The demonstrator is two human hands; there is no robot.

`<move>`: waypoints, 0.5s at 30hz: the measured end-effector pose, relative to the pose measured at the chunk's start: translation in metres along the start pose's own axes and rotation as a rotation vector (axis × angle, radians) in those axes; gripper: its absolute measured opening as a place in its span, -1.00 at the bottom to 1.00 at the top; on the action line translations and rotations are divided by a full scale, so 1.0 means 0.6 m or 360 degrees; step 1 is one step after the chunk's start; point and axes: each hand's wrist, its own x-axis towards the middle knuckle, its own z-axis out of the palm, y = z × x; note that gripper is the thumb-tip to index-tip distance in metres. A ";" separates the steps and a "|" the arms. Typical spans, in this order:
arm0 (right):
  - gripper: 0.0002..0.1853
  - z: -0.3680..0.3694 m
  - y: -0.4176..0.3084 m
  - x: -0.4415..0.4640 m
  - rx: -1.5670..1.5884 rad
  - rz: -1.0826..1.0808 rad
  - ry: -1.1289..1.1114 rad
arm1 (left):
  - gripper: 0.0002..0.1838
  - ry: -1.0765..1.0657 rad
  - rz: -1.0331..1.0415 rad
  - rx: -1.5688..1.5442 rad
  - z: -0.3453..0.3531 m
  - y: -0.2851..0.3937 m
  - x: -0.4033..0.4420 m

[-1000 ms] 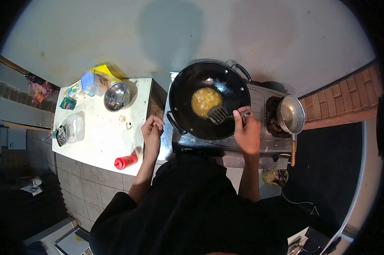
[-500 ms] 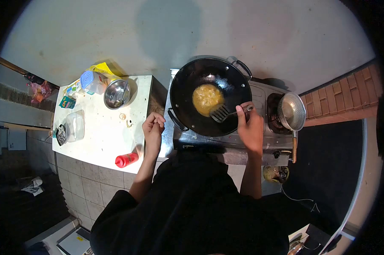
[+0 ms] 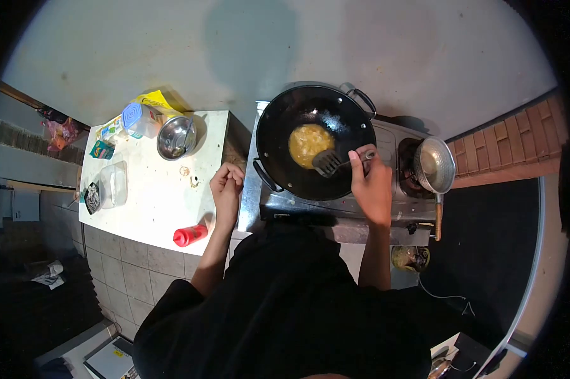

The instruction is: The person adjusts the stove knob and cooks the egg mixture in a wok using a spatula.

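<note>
A black wok [image 3: 335,120] with two side handles sits on the metal stove [image 3: 392,136]. Yellowish food in liquid [image 3: 310,144] lies at its centre. My right hand [image 3: 371,180] grips the handle of a slotted spatula [image 3: 327,163], whose dark blade touches the right lower edge of the food. Left of the wok, near its lower left handle, my left hand [image 3: 227,186] hovers with its fingers curled together; nothing can be made out in them.
A silver pan [image 3: 433,164] rests on the right burner. On the white table [image 3: 152,202] are a metal bowl [image 3: 176,138], a blue-lidded container [image 3: 141,120], a clear box [image 3: 113,184], a green packet [image 3: 102,150] and a red bottle [image 3: 190,235].
The spatula blade has shifted slightly at the lower right edge of the food. My left hand stays curled beside the wok. The view has moved a little.
</note>
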 end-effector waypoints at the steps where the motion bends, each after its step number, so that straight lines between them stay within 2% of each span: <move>1: -0.76 0.002 0.003 0.002 -0.0004 0.0004 0.0003 | -0.72 -0.0004 -0.0001 0.0005 0.000 0.001 0.001; 4: -0.77 0.007 0.011 0.004 -0.0011 -0.0068 -0.0064 | -0.72 -0.0014 0.0015 0.0006 0.004 0.001 0.003; 6: -0.77 0.005 0.005 0.003 0.0044 0.0046 -0.0015 | -0.73 -0.0010 0.0035 0.0006 0.004 0.004 -0.001; 10: -0.77 0.005 0.005 0.004 0.0110 0.0059 0.0013 | -0.73 -0.0002 -0.0009 -0.0009 0.006 0.008 0.001; 12: -0.77 0.012 0.018 0.005 0.0002 -0.0134 0.0039 | -0.73 -0.0002 -0.0028 -0.0002 0.008 0.008 0.001; 15: -0.77 0.013 0.012 0.007 0.0053 -0.0001 0.0015 | -0.73 0.0010 -0.0049 0.0034 0.008 0.010 0.000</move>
